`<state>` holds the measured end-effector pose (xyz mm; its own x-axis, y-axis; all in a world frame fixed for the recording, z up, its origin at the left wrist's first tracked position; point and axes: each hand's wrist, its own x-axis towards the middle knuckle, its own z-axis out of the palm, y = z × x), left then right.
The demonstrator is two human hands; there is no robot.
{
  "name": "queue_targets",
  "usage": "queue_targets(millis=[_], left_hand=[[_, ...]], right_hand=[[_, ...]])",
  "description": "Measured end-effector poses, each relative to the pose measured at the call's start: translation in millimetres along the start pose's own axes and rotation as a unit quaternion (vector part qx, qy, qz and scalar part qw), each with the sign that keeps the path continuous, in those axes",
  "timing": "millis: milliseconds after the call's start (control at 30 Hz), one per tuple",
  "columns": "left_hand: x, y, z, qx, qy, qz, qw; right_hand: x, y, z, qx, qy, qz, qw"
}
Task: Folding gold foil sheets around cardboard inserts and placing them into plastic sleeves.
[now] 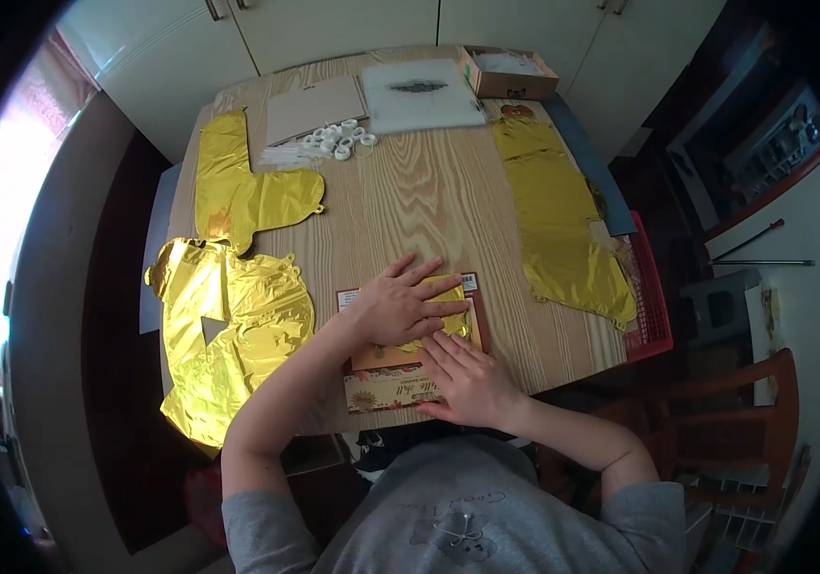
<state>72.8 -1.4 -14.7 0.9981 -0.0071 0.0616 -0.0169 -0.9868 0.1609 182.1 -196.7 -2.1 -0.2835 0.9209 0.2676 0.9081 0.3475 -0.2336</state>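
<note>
Woodgrain table (429, 206); upper-right box (517, 93) holds whitish stuff. Lower centre: left hand (396, 308) splayed on gold foil (458, 324), right hand (475, 385) straight-fingered beside, neither gripping.

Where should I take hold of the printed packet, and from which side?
Probably pinch the printed packet at its near left corner, coming from the left: it lies flat and uncovered there, while the gold foil and left hand cover much of its far part and the right hand its near right.

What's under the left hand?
Gold foil shows around the left hand, lying on a printed packet. The foil and packet directly beneath the palm are covered, so their surface there can't be seen.
</note>
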Motion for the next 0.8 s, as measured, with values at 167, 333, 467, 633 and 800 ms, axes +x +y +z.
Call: queue_targets(millis=[167,333,467,633,800], left_hand=[[-0.1,1.8,-1.7,0.016,0.006,0.003,1.000],[-1.2,2.1,-3.5,0.016,0.009,-0.002,1.000],[1.2,2.9,-4.5,0.021,0.019,-0.001,1.000],[0.4,2.7,-4.0,0.020,0.026,-0.006,0.999],[-0.5,2.8,-3.2,0.024,0.033,-0.006,0.999]], right_hand=[[-4.9,2.5,-8.9,-0.028,-0.002,-0.049,0.998],[5.9,49.8,-19.5,0.059,0.091,0.068,0.992],[26.4,101.4,-3.5,0.118,0.139,0.129,0.975],[41.2,107.1,1.6,0.077,0.140,0.123,0.980],[39.1,111.9,9.6,0.048,0.156,0.115,0.980]])
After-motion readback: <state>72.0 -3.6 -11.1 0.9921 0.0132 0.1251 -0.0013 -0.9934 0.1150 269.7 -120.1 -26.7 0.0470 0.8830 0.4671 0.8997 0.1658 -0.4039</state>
